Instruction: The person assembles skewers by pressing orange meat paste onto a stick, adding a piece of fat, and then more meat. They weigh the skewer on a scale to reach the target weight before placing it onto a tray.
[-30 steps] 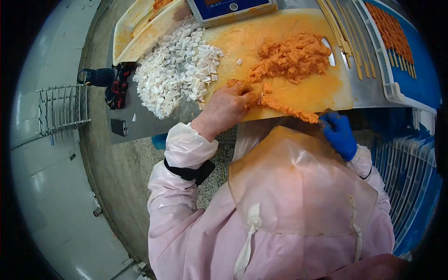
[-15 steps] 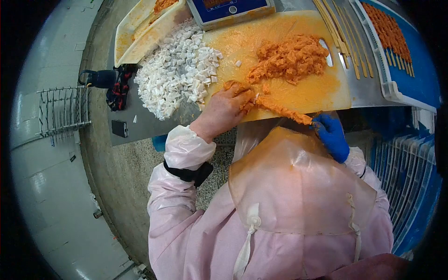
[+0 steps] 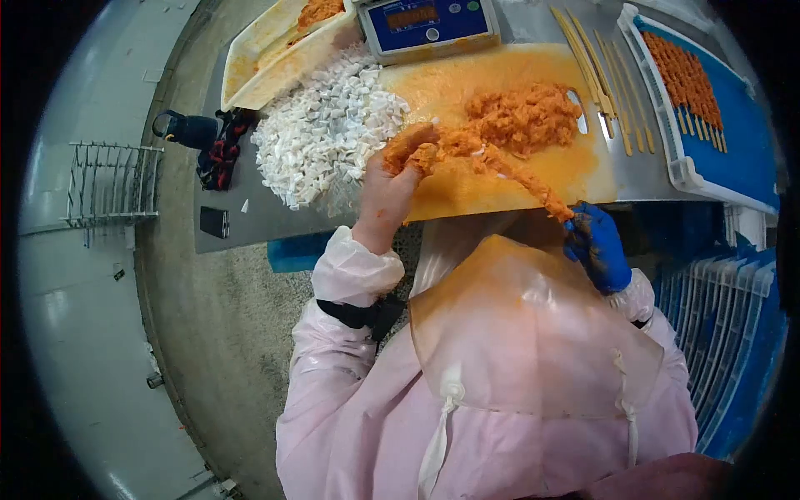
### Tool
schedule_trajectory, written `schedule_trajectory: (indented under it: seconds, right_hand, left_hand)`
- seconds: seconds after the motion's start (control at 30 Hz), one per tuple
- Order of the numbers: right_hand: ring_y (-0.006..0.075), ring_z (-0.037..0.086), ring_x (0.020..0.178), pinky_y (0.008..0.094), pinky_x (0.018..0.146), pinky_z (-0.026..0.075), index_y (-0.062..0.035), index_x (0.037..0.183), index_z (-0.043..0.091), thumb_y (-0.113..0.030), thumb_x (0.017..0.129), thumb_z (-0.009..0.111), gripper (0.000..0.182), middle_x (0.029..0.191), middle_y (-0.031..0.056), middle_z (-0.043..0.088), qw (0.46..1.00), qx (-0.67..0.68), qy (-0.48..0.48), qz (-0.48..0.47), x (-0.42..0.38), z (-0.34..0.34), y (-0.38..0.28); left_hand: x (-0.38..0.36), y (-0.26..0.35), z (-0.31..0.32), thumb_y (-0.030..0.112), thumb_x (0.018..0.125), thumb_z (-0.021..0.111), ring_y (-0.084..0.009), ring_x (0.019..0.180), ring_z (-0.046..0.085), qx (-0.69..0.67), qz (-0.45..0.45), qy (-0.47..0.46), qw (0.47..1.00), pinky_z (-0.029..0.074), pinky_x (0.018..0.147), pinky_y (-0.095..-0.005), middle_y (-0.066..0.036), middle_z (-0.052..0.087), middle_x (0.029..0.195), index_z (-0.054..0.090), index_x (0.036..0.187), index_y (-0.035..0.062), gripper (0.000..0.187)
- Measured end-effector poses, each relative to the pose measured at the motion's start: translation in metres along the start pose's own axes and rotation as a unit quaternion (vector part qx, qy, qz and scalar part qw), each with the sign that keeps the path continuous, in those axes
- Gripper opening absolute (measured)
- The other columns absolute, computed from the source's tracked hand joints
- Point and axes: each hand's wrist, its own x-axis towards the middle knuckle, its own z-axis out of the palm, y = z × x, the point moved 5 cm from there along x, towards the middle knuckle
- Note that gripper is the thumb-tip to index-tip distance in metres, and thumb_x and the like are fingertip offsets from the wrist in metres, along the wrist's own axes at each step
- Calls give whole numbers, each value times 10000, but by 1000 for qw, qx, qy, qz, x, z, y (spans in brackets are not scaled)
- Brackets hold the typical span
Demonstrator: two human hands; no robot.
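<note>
My left hand (image 3: 390,183) is bare, its fingers and thumb curled but apart and smeared with orange minced meat. It is at the far end of a meat-coated skewer (image 3: 521,171), over the cutting board's near left part. A small white bit shows at its fingertips. My right hand (image 3: 598,248), in a blue glove, is closed on the skewer's near end, just off the board's edge. White pieces show in the skewer's meat. A heap of orange meat (image 3: 533,121) lies on the orange-stained cutting board (image 3: 475,200), with a pile of white chopped pieces (image 3: 325,125) to its left.
A scale (image 3: 429,29) stands behind the board, beside a white tub (image 3: 292,54) with orange meat. Bare sticks (image 3: 596,71) lie to the right. Beyond them, a blue-lined tray (image 3: 737,125) holds several coated skewers (image 3: 683,75). A dark bottle (image 3: 183,132) sits at the left table edge.
My left hand has drawn left and up from the meat on the skewer, its thumb parting from its fingers. The skewer's far end has risen; my right hand keeps its hold.
</note>
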Motion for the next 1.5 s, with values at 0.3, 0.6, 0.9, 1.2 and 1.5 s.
schedule_trajectory:
  seconds: [0.3, 0.6, 0.9, 1.2, 1.5]
  right_hand:
    - [74, 312, 430, 246, 431, 302, -90, 847, 539, -183, 888, 515, 105, 565, -36, 361, 993, 106, -21, 45, -9, -2, 5]
    - [77, 322, 442, 250, 432, 299, -105, 831, 523, -176, 879, 524, 86, 577, -35, 374, 991, 120, -20, 49, -12, -4, 7]
    - [84, 373, 469, 255, 443, 343, -79, 834, 540, -173, 877, 523, 104, 620, -13, 445, 999, 50, -5, 13, -10, -4, 3]
    - [82, 395, 489, 254, 447, 352, -63, 905, 539, -184, 894, 502, 126, 680, -5, 485, 997, 68, 14, 19, -9, -5, 0]
    - [98, 423, 513, 273, 446, 366, -113, 817, 501, -175, 891, 498, 97, 661, 1, 475, 998, 34, -51, 0, -1, -3, -7]
  left_hand:
    - [0, -17, 37, 133, 902, 545, -153, 795, 588, -166, -90, -116, 975, 467, 693, -222, -95, 626, 978, 569, 1119, -31, 273]
    - [-3, -20, 41, 70, 867, 588, -163, 717, 585, -305, -177, -87, 932, 438, 517, -165, -131, 600, 864, 578, 995, -7, 149]
    - [0, -23, 57, 86, 869, 586, -104, 651, 541, -301, -176, -65, 935, 415, 532, -170, -62, 580, 785, 580, 1008, -28, 180]
    - [-3, -33, 57, 123, 894, 560, -136, 790, 587, -225, -156, -109, 955, 462, 602, -209, -61, 606, 925, 541, 1118, 22, 247]
    - [9, -23, 66, 171, 929, 537, -167, 843, 599, -285, -128, -71, 947, 499, 679, -279, -66, 610, 1017, 532, 1169, 21, 282]
